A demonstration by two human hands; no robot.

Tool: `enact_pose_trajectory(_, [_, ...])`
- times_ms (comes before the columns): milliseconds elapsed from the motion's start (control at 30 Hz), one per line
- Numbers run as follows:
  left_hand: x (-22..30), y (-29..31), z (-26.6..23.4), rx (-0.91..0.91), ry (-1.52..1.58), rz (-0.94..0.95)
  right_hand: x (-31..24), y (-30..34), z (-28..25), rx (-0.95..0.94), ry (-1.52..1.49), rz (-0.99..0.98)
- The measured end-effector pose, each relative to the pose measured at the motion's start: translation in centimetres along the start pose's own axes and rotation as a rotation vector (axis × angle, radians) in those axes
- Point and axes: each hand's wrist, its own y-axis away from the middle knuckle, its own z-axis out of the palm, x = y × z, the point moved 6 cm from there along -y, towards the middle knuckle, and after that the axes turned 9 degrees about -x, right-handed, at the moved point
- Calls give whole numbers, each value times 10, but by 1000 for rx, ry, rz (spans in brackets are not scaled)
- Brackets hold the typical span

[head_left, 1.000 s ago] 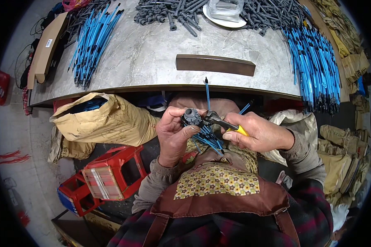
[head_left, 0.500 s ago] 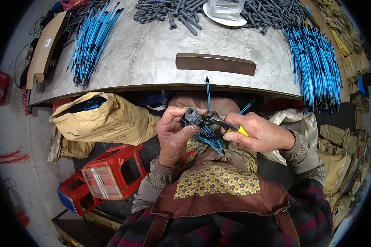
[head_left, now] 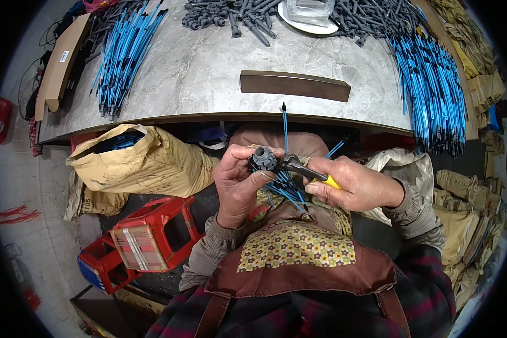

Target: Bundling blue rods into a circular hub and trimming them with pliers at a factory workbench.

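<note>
Over my lap, my left hand (head_left: 235, 183) pinches a dark grey ribbed plastic fitting (head_left: 265, 158) between thumb and fingers, its round hollow end turned up. A thin pale strand runs down beside the thumb. My right hand (head_left: 352, 183) is wrapped round pliers (head_left: 306, 170) with yellow and black handles. The head of the pliers lies against the right side of the fitting; what its jaws grip is too small to tell. Below both hands, several thin blue rods (head_left: 288, 188) lie across my lap, and one blue rod (head_left: 285, 130) sticks up toward the table edge.
On the grey table (head_left: 197, 73) lie a brown bar (head_left: 294, 85), blue rod bundles (head_left: 121, 62) left and right (head_left: 434, 96), and heaped grey plastic parts (head_left: 253, 19). An open paper sack (head_left: 152, 163) and red stools (head_left: 152, 236) stand to my left, folded sacks (head_left: 462, 214) to my right.
</note>
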Motion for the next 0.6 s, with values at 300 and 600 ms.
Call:
enact_pose_trajectory(300, [-5,-2,-6,54,54,17,-4,-6,-3,-23,54,86])
enact_pose_trajectory(600, [7,-18,-6,-88,18,-68,-7,2,-51,106,117,19])
